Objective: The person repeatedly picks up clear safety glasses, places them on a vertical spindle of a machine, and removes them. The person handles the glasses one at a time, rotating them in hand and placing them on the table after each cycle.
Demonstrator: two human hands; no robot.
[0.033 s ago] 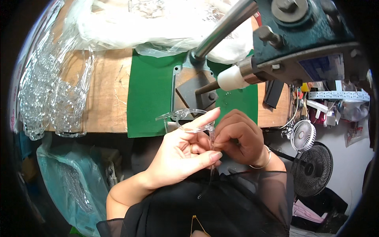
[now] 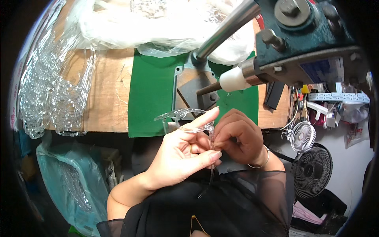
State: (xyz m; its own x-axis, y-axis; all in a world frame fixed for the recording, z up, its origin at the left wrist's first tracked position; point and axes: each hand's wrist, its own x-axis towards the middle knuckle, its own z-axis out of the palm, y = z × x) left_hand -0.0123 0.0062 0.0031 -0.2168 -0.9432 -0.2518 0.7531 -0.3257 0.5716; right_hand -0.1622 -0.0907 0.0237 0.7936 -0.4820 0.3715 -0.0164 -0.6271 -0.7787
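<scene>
A clear plastic eyeglass frame [image 2: 182, 127] is held in front of my body, above the lap. My left hand [image 2: 179, 152] is closed on it, the forefinger reaching along the rim and the thumb pressing one temple arm, which hangs downward. The other temple arm points left toward the green mat. Close against the frame's right side, my right hand [image 2: 241, 136] is bent, thumb and forefinger pinched on the temple arm near the hinge. Whether anything small sits between those fingertips is hidden.
A bench press [image 2: 308, 39] with a white-collared rod stands over a metal base on a green mat [image 2: 152, 91]. Piles of clear frames [image 2: 71, 106] lie left, and plastic bags [image 2: 114, 27] behind. A bagged teal bin [image 2: 51, 166] stands lower left; fans [image 2: 312, 170] stand right.
</scene>
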